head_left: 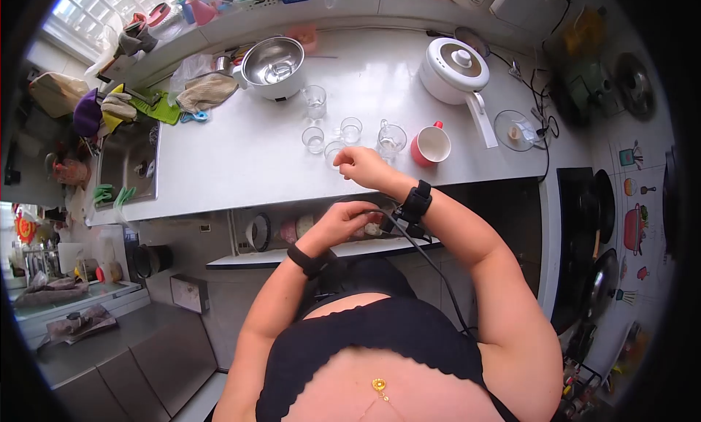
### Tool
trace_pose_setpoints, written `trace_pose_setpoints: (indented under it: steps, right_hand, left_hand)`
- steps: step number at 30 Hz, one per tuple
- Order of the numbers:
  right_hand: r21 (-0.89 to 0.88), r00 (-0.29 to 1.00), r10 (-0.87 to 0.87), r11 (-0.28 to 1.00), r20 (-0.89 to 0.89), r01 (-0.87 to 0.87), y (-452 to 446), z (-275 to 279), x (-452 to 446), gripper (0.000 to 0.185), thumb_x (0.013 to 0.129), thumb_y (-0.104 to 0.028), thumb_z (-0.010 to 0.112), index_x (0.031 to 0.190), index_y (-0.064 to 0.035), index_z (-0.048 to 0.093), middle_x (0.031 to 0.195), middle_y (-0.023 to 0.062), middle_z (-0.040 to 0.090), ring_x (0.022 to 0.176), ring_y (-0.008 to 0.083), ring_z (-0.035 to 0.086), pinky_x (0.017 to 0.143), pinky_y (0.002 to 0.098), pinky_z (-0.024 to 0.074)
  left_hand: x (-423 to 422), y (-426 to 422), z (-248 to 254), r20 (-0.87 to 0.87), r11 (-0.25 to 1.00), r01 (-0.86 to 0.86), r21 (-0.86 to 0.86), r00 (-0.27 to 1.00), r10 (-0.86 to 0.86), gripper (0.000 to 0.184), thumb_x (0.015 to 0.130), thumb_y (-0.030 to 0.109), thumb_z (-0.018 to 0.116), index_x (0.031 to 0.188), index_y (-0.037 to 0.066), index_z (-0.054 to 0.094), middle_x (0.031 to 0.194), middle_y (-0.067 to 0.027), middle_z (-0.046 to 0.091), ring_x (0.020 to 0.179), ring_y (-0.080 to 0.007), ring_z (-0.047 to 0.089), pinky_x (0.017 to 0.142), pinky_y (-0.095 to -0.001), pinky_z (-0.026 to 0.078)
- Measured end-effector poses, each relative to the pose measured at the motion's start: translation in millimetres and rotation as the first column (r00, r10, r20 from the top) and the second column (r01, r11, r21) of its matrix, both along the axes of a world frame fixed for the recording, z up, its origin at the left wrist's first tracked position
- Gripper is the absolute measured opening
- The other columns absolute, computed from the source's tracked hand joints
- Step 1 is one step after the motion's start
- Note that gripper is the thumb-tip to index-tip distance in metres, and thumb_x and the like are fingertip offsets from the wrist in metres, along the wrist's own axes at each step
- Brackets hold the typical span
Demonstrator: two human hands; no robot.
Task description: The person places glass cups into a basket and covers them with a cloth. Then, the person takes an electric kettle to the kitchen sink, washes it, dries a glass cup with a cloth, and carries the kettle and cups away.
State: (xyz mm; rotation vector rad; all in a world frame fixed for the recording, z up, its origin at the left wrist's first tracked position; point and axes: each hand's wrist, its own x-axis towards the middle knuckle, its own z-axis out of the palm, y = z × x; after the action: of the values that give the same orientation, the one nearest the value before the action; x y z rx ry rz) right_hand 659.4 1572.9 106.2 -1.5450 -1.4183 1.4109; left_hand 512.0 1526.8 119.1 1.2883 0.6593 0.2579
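My right hand [365, 168] reaches over the front of the white counter, its fingers closed at the rim of a small clear glass [333, 153]. Part of that glass is hidden behind the fingers. Just behind it stand two more small glasses, one to the left [313, 139] and one to the right [350, 130]. My left hand [343, 223] is in front of the counter edge, above an open drawer [321, 255]. Its fingers are bent together beside a black cable [438, 272]; whatever they hold, if anything, is hidden.
A glass cup [391, 139] and a red mug [432, 145] stand right of my right hand. Behind are another glass [315, 101], a steel-lined pot [273, 68] and a white lidded cooker [454, 70]. A glass lid [515, 130] lies far right; a sink [128, 163] is left.
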Motion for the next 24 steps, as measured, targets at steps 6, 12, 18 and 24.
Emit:
trace_pose_setpoints:
  steps: [6, 12, 18, 24]
  right_hand:
    - [0.144, 0.786, 0.050, 0.974, 0.616, -0.174, 7, 1, 43, 0.021, 0.071, -0.006, 0.049, 0.088, -0.0019, 0.062, 0.080, 0.0175, 0.062, 0.076, 0.0298, 0.060, 0.072, 0.0350, 0.0465]
    - [0.051, 0.979, -0.202, 0.978, -0.042, 0.204, 49, 163, 83, 0.022, 0.082, -0.014, 0.051, 0.100, -0.0023, 0.057, 0.087, 0.0077, 0.060, 0.079, 0.0152, 0.059, 0.076, 0.0267, 0.0477]
    - [0.272, 0.947, -0.238, 0.917, -0.216, 0.292, 2, 266, 89, 0.023, 0.084, -0.015, 0.051, 0.103, -0.0026, 0.055, 0.087, 0.0084, 0.059, 0.078, 0.0159, 0.060, 0.075, 0.0281, 0.0489]
    - [-0.674, 0.725, 0.671, 0.608, 0.154, -0.420, -152, 185, 42, 0.047, 0.081, -0.039, 0.054, 0.110, -0.0010, 0.049, 0.101, 0.0110, 0.057, 0.094, 0.0215, 0.054, 0.082, 0.0301, 0.0410]
  left_hand:
    - [-22, 24, 72, 0.224, 0.897, 0.277, 0.343, 0.904, -0.365, 0.022, 0.073, -0.006, 0.053, 0.092, 0.002, 0.060, 0.082, -0.0069, 0.058, 0.076, -0.0179, 0.053, 0.068, -0.0277, 0.043]
    - [41, -37, 45, -0.196, 0.197, 0.404, 0.893, 0.745, -0.638, 0.039, 0.074, 0.020, 0.061, 0.111, 0.010, 0.052, 0.089, -0.0080, 0.049, 0.082, -0.0255, 0.048, 0.074, -0.0331, 0.041]
    - [16, -10, 59, 0.000, 0.580, 0.399, 0.710, 0.824, -0.567, 0.049, 0.078, 0.011, 0.059, 0.123, 0.009, 0.039, 0.104, -0.0131, 0.046, 0.087, -0.0232, 0.052, 0.071, -0.0312, 0.045]
    - [-115, 30, 55, -0.084, 0.877, 0.143, 0.459, 0.990, -0.118, 0.026, 0.078, 0.005, 0.056, 0.104, 0.002, 0.052, 0.093, -0.0095, 0.054, 0.077, -0.0165, 0.056, 0.068, -0.0271, 0.045]
